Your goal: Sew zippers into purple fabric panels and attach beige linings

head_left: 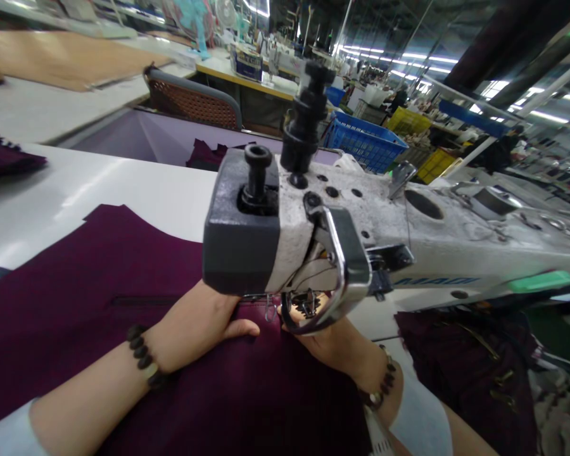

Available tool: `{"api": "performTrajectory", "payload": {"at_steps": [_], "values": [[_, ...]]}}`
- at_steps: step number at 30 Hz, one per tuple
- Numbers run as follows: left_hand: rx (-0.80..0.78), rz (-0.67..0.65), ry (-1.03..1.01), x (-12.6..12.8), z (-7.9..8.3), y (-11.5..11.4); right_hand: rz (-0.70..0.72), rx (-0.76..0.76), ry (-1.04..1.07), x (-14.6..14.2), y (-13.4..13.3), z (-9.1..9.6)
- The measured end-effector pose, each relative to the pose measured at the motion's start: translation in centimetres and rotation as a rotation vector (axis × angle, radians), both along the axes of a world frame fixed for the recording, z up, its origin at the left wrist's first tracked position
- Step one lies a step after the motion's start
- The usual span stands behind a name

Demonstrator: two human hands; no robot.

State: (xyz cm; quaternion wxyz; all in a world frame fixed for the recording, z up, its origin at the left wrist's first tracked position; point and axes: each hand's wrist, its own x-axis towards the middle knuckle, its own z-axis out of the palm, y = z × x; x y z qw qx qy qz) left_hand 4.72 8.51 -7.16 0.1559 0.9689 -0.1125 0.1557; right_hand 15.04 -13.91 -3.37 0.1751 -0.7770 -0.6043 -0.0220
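Note:
A dark maroon fabric panel [76, 272] lies across the sewing machine bed and runs under the machine head [242, 234]. My left hand [199, 329] rests flat on the panel, left of the needle area, thumb stretched out; its other fingers are partly hidden by the head. A slit-like zipped or welted opening [145, 300] in the panel leads toward that hand. On the other side of the needle, my right hand [330, 339] touches the panel, its fingers mostly covered by the metal guard [344, 266]. The needle itself is hidden.
More maroon pieces [465, 367] with metal zipper pulls hang at the right. Another maroon stack [9, 158] lies on the white table [109, 180] at the left. Beyond the machine stand a chair [194, 95] and a blue crate [365, 142].

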Motion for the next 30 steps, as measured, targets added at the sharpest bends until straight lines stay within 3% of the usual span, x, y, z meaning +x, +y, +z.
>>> {"api": "performTrajectory", "payload": {"at_steps": [5,9,21,30], "values": [[0.021,-0.007,0.038,0.3,2.4,-0.7,0.002,0.024,0.044,0.1,-0.1,-0.2],[0.011,-0.042,0.054,0.4,3.3,-1.1,-0.003,0.052,0.099,0.2,-0.3,-0.2],[0.075,-0.03,0.044,0.4,3.7,-1.2,0.018,0.072,0.108,0.2,-0.2,-0.2],[0.028,-0.04,0.05,0.4,3.6,-1.2,0.013,0.055,0.092,0.0,0.0,0.1]]}}
